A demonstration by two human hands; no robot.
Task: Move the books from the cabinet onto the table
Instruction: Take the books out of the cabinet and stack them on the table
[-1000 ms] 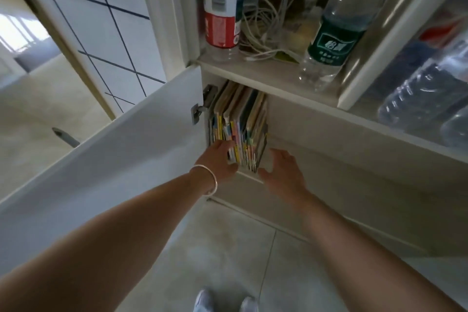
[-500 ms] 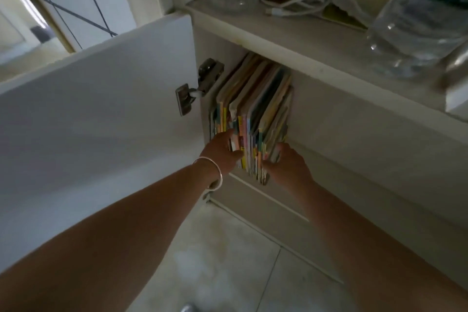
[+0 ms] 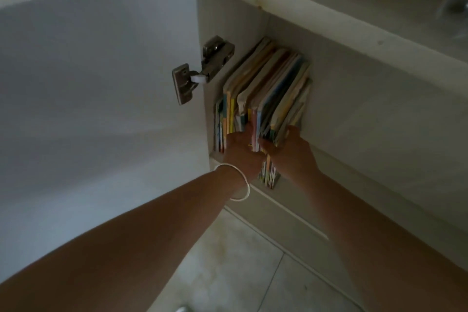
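Gripping the books (image 3: 263,99) from both sides: left hand (image 3: 241,149) curled round the left part of the stack, right hand (image 3: 288,152) clasping its right edge, thumb across the spines. Standing upright in the cabinet (image 3: 367,99) at its left end, lower compartment, close to the hinge (image 3: 200,68) of the open door (image 3: 96,78). Ringing the left wrist, a bangle (image 3: 240,182). Below, tiled floor (image 3: 240,273).
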